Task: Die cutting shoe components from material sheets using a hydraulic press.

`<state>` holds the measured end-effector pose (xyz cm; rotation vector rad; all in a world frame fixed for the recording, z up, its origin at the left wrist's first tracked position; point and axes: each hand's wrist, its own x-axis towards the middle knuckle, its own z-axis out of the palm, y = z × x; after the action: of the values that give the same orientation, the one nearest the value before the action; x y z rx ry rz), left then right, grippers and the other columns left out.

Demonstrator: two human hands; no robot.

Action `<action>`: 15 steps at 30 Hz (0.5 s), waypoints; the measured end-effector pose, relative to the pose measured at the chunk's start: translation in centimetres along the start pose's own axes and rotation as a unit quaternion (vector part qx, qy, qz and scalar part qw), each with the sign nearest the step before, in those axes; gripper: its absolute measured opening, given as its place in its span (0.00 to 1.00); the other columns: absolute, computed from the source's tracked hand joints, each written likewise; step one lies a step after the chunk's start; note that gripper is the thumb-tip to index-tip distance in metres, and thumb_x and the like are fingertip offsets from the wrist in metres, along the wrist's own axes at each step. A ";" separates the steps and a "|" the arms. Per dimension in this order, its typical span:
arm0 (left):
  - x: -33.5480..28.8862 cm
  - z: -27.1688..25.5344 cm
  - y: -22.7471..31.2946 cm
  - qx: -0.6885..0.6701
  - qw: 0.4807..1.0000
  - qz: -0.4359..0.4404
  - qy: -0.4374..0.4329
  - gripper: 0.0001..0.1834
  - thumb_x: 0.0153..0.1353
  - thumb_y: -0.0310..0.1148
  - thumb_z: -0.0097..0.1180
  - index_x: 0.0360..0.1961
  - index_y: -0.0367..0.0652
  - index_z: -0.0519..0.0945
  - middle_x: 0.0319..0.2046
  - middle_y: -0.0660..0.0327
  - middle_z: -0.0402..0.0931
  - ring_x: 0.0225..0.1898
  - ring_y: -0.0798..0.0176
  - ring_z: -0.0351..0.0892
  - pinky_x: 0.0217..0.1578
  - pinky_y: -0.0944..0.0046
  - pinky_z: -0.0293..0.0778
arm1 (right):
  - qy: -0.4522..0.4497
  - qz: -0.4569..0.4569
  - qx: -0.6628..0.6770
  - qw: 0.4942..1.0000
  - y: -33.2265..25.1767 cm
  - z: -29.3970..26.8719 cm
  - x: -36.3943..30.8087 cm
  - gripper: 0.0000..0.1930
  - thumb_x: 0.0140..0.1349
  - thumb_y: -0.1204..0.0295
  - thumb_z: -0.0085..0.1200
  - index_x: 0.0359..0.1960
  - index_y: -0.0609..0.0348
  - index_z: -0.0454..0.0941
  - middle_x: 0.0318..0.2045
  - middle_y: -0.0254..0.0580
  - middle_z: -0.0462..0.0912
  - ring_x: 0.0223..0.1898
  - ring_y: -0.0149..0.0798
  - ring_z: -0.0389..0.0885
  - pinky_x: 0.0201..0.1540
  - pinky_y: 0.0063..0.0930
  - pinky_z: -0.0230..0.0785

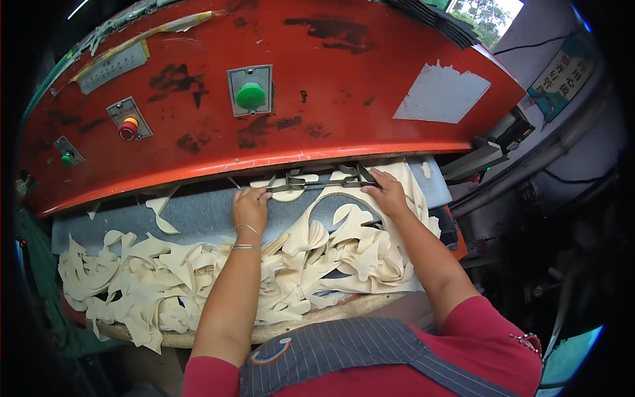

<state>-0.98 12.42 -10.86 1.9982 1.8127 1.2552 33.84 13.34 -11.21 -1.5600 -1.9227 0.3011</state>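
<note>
A dark metal cutting die (324,183) lies lengthwise near the far edge of the blue-grey cutting board (205,210), partly under the red press head (344,86). My left hand (250,210) grips the die's left end between thumb and fingers. At its right end, my right hand (389,193) holds it the same way. Cream sheet material (415,192) lies beneath and to the right of the die, with large cut-out holes. The far part of the die is hidden by the press's lower edge.
Cream offcuts (165,274) are heaped along the board's near edge, some hanging over the wooden rim (350,309). The press front carries a large green button (251,96), a red knob (128,129) and a smaller green button (67,159). A metal bracket (479,159) juts out at right.
</note>
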 end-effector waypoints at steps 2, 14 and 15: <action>0.2 -0.5 0.9 0.012 0.998 -0.056 -0.021 0.05 0.50 0.31 0.62 0.28 0.43 0.84 0.30 0.59 0.80 0.36 0.54 0.74 0.40 0.58 0.69 | 0.004 0.009 -0.003 1.000 -0.4 -0.3 -0.3 0.27 0.48 0.58 0.64 0.48 0.60 0.78 0.51 0.51 0.77 0.54 0.51 0.73 0.61 0.38 0.60; 0.0 0.1 1.0 0.020 1.000 -0.010 0.016 0.08 0.51 0.30 0.62 0.33 0.42 0.85 0.28 0.58 0.76 0.34 0.54 0.71 0.39 0.59 0.68 | 0.008 0.069 0.014 0.997 -2.4 -1.1 -1.7 0.28 0.49 0.58 0.64 0.48 0.65 0.77 0.48 0.55 0.78 0.50 0.53 0.75 0.57 0.40 0.64; -0.2 -0.1 0.9 0.020 1.000 -0.011 0.009 0.08 0.51 0.30 0.62 0.33 0.42 0.85 0.28 0.58 0.76 0.34 0.54 0.71 0.39 0.59 0.68 | 0.006 0.076 0.015 0.997 -2.6 -0.9 -2.0 0.28 0.49 0.58 0.64 0.48 0.65 0.77 0.48 0.55 0.78 0.50 0.53 0.75 0.57 0.40 0.64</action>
<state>-0.37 12.02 -10.34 1.9893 1.8771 1.2440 32.54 10.56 -9.79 -1.6881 -1.7860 0.3827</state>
